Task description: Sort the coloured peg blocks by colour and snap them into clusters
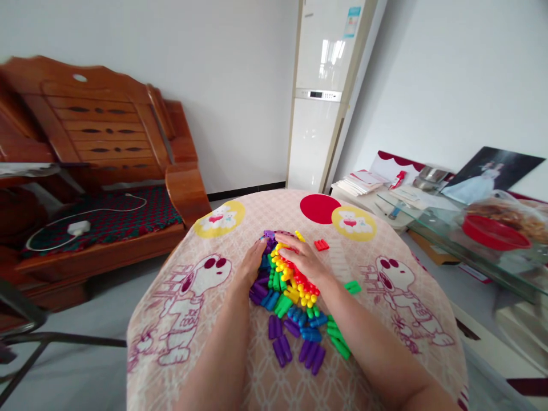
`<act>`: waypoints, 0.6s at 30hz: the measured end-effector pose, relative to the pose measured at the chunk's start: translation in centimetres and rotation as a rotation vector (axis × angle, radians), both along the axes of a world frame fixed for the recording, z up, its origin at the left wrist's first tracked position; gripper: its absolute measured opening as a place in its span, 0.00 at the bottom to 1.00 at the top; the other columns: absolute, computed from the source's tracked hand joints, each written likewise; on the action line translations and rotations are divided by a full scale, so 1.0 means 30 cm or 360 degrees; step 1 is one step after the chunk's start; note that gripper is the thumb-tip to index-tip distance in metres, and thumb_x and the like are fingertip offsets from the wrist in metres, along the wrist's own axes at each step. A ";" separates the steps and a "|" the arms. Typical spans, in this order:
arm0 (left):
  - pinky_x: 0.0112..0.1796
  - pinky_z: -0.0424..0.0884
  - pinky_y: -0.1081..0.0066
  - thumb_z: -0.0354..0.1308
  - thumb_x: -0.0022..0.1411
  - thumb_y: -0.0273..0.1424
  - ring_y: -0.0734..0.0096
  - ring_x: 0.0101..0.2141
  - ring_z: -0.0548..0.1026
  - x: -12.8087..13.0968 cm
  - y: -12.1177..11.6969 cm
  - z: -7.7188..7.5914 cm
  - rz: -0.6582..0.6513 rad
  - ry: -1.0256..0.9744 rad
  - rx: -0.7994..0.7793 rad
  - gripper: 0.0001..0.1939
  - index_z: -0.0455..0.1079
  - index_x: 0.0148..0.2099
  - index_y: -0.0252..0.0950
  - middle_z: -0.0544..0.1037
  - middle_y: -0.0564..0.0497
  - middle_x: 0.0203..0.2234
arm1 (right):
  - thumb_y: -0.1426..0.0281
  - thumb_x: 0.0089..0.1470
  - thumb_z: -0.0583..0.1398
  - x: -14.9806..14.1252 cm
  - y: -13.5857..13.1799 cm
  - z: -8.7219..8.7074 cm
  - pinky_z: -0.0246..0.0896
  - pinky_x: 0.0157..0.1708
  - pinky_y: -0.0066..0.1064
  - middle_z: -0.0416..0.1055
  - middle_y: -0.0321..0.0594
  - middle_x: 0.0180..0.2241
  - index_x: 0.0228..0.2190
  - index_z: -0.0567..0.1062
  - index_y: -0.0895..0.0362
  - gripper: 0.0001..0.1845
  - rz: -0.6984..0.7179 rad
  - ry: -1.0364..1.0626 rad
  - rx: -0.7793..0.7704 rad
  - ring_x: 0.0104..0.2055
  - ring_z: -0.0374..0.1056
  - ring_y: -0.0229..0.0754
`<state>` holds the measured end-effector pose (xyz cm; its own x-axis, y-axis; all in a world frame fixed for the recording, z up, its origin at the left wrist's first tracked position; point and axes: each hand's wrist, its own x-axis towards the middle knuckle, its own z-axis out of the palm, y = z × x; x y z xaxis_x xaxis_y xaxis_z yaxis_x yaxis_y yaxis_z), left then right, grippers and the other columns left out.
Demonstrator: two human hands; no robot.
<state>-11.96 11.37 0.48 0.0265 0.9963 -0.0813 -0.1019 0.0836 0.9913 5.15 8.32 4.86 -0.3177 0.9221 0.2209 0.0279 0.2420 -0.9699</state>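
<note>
A heap of small plastic pieces with rounded ends lies on the round table, in rows of purple, blue, green, yellow and red. My left hand (252, 261) rests against the left side of the heap, by the purple pieces (259, 290), its fingers stretched out. Across the top right lies my right hand (303, 258), fingers extended flat over the yellow pieces (308, 299) and red pieces (302, 278). Neither hand is wrapped round a piece. Nearer me lie loose purple pieces (281, 349), blue pieces (311, 334) and green pieces (339, 344). My palms hide part of the heap.
The table wears a patterned cloth (274, 394) with cartoon dogs. Apart from the heap lie a red piece (321, 245) and a green piece (353, 287). A wooden bench (107, 245) stands left, a glass-topped stand (436, 222) right, and a white cabinet-shaped appliance (314, 137) behind.
</note>
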 end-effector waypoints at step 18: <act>0.44 0.72 0.65 0.51 0.65 0.43 0.54 0.45 0.79 -0.132 -0.017 0.053 0.0241 0.1395 0.0119 0.22 0.77 0.49 0.33 0.82 0.41 0.41 | 0.48 0.54 0.58 0.457 -0.276 -0.188 0.59 0.60 0.56 0.71 0.55 0.57 0.53 0.76 0.57 0.34 -0.1330 -0.0757 0.0104 0.59 0.67 0.60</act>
